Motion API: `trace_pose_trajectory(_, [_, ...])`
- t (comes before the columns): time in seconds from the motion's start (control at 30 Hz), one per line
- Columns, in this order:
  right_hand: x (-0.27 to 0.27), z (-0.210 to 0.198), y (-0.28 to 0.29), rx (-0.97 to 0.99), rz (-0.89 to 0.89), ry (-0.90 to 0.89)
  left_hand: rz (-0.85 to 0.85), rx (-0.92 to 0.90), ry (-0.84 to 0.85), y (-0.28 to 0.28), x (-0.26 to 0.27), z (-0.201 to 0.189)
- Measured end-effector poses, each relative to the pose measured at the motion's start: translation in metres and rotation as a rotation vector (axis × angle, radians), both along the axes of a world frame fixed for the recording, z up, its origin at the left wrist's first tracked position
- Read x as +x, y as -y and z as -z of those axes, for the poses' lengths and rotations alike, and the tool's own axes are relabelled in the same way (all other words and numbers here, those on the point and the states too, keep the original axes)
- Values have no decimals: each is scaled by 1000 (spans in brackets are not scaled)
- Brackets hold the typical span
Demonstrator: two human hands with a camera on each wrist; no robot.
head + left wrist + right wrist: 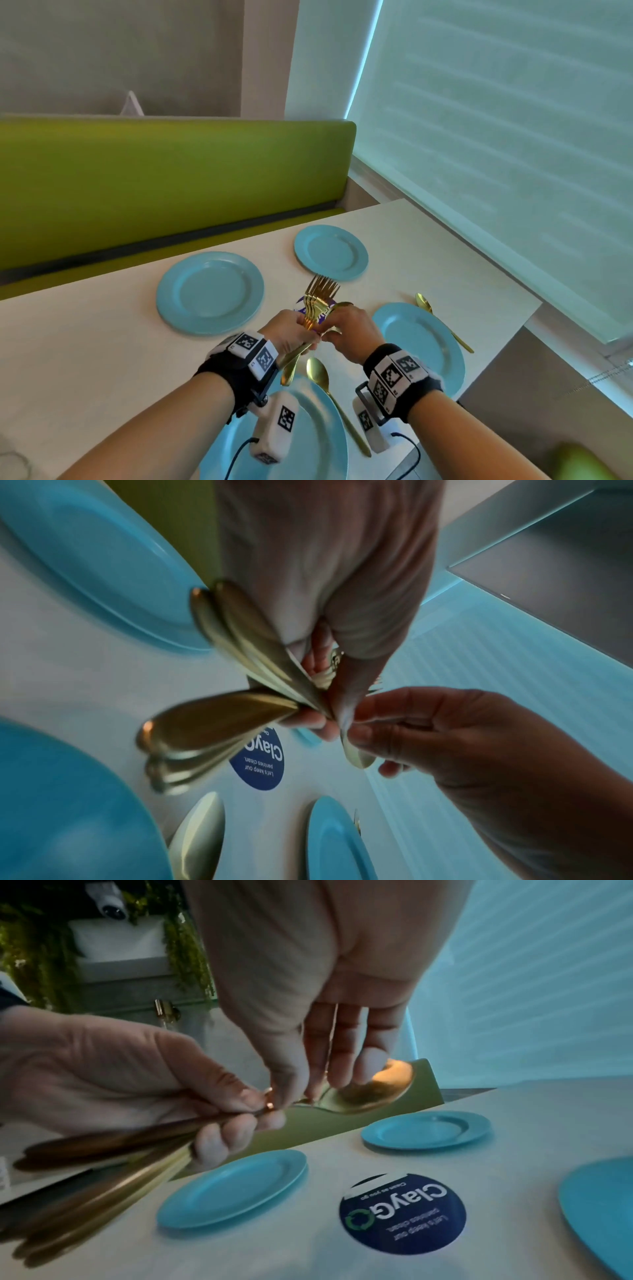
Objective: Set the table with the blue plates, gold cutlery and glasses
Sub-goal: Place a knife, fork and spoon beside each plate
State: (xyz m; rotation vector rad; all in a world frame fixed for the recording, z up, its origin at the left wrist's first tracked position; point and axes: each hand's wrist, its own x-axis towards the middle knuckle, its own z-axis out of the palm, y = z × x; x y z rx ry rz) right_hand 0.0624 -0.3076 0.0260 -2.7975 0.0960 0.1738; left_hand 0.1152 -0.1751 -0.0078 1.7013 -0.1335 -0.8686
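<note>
Left hand (289,330) grips the gold cutlery bundle (317,305); right hand (346,330) pinches a spoon (363,1093). Only the wrist views show the sticker (402,1214) whole beneath the bundle; handle ends blur.

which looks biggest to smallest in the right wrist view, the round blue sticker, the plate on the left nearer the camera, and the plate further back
1. Nearer plate, the widest of the three.
2. Far plate and sticker: they look about alike in width, so no ranking. The sticker lies closer to the camera, which makes it look larger.
</note>
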Motion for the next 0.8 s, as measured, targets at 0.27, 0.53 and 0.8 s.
trace_pose_trajectory(0.27, [57,8,44,-115,-209,-151,25,65,-29,28,40,5])
trace_pose_trajectory(0.53, [125,18,84,-133,-380,-312,-71,162,17,64,98,17])
trace_pose_trajectory(0.8, [188,20,174,-194,-77,-281,-521,171,78,50,151,21])
